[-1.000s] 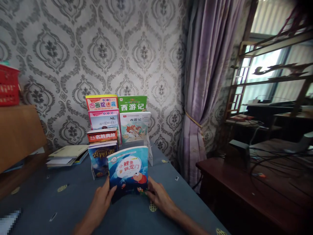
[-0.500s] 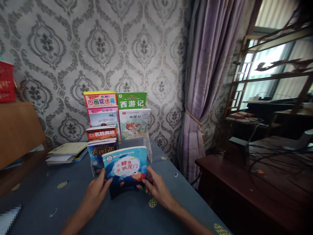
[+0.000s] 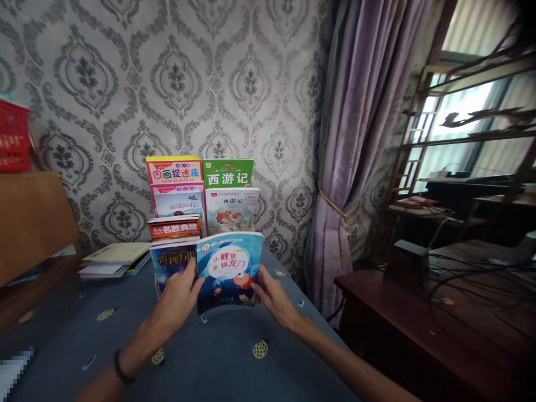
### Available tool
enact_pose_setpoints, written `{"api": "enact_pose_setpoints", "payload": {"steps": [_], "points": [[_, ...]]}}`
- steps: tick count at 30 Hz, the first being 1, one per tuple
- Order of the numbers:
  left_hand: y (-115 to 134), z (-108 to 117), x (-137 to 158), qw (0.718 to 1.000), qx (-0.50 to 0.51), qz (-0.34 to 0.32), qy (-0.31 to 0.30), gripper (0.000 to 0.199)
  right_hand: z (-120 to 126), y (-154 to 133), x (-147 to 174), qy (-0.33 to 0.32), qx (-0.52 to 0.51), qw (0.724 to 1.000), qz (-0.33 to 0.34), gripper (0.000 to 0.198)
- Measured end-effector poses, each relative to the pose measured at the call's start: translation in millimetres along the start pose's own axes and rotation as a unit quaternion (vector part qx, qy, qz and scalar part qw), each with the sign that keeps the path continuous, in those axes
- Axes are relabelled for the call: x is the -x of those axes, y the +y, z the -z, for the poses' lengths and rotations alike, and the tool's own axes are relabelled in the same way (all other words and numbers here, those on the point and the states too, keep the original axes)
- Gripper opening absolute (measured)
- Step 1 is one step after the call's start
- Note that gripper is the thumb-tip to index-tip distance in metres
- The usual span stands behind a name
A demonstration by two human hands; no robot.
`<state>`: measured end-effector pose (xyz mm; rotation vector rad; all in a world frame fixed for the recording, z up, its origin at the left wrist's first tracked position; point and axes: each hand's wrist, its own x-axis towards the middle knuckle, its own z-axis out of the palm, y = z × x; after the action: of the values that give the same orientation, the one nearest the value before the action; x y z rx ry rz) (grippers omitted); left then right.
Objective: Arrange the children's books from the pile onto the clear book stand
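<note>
Between my two hands is a blue picture book (image 3: 228,271) with a red fish on its cover, held upright and bent a little. My left hand (image 3: 180,290) grips its left edge, thumb in front; my right hand (image 3: 274,293) grips its lower right edge. Behind it, a tiered book rack, mostly hidden, carries several books. In its left column are a pink and yellow book (image 3: 173,170), an orange-titled book (image 3: 175,229) and a dark blue book (image 3: 173,259). A green book (image 3: 229,172) and a white-covered book (image 3: 232,209) stand in the right column.
A stack of books (image 3: 115,257) lies left of the rack on the grey-blue tablecloth (image 3: 218,363). A red basket (image 3: 14,137) sits on a wooden box (image 3: 36,223) at far left. To the right are a purple curtain (image 3: 352,139) and a dark red desk (image 3: 385,318) with cables.
Both hands have carried the blue picture book up, right and toward the rack's right column. It now covers the bottom of the white-covered book. The view has shifted slightly.
</note>
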<state>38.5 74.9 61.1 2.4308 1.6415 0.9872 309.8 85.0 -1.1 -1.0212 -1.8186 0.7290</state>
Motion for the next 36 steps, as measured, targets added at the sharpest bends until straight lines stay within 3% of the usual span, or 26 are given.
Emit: {"api": "enact_pose_setpoints", "payload": {"steps": [7, 15, 20, 36], "points": [[38, 20, -64, 0.997, -0.063, -0.039, 0.033, 0.02, 48, -1, -59, 0.055, 0.019, 0.997, 0.053, 0.02], [59, 59, -123, 0.983, -0.093, -0.084, 0.132, 0.014, 90, -38, -133, 0.098, 0.054, 0.984, 0.14, 0.015], [59, 70, -138, 0.98, -0.089, -0.075, 0.16, 0.012, 95, -44, -160, 0.129, 0.069, 0.974, 0.171, 0.019], [47, 60, -155, 0.982, -0.103, -0.07, 0.143, 0.012, 91, -21, -190, 0.161, 0.074, 0.972, 0.152, 0.019]]}}
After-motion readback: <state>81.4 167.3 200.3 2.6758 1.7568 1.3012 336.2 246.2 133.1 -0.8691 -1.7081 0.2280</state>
